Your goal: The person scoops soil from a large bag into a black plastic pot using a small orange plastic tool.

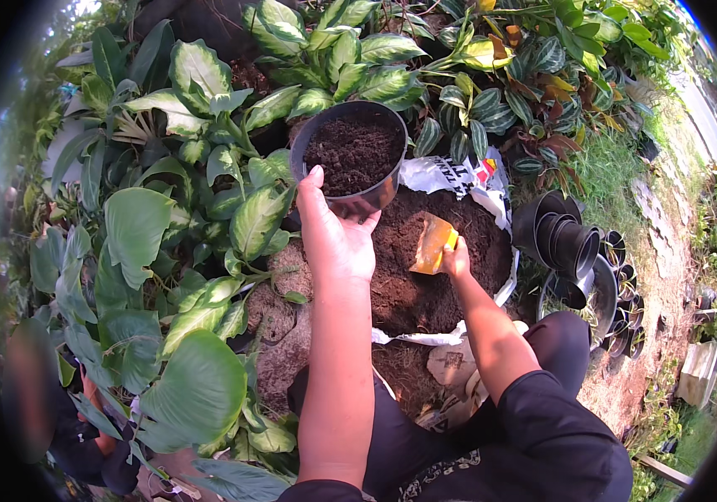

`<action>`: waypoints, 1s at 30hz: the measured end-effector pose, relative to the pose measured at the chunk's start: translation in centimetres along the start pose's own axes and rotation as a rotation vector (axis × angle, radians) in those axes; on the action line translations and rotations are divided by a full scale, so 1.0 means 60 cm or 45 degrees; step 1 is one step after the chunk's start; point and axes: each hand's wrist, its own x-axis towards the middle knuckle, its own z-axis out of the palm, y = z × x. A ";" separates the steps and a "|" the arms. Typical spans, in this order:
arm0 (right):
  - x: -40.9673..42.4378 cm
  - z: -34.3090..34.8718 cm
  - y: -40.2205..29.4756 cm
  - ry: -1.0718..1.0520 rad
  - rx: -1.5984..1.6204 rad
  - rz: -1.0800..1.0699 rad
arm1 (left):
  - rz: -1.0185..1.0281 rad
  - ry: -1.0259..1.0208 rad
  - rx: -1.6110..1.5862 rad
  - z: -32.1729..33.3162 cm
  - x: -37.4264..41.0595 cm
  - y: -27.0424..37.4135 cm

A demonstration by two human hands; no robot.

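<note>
My left hand (339, 235) holds up a round black plastic pot (389, 188), thumb at the rim and fingers beneath it. Dark potting soil (355, 150) fills much of the pot. In my right hand (455, 256) is a yellow-orange plastic scoop (433, 245), gripped at its right side. The scoop rests at or just over loose brown soil (408, 301) in an open white sack (506, 276) with its rim folded down. Whether the scoop's edge is sunk into the soil, I cannot tell. The pot is held above the sack's far left part.
Variegated dieffenbachia leaves (333, 56) crowd the far side and left. Stacked black pots (559, 235) lie on the right, by a round basin (603, 292). A large stone (283, 307) sits left of the sack. Another person (91, 433) is partly hidden behind leaves at lower left.
</note>
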 end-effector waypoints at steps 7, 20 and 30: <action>-0.046 0.011 0.007 -0.162 0.144 0.261 | 0.001 0.077 0.017 0.000 -0.005 -0.003; -0.057 -0.059 -0.066 -0.389 0.788 0.488 | 0.073 -0.045 0.045 -0.015 -0.035 0.007; -0.057 -0.142 -0.225 -0.857 0.825 0.345 | 0.164 -0.022 0.178 -0.006 -0.103 0.014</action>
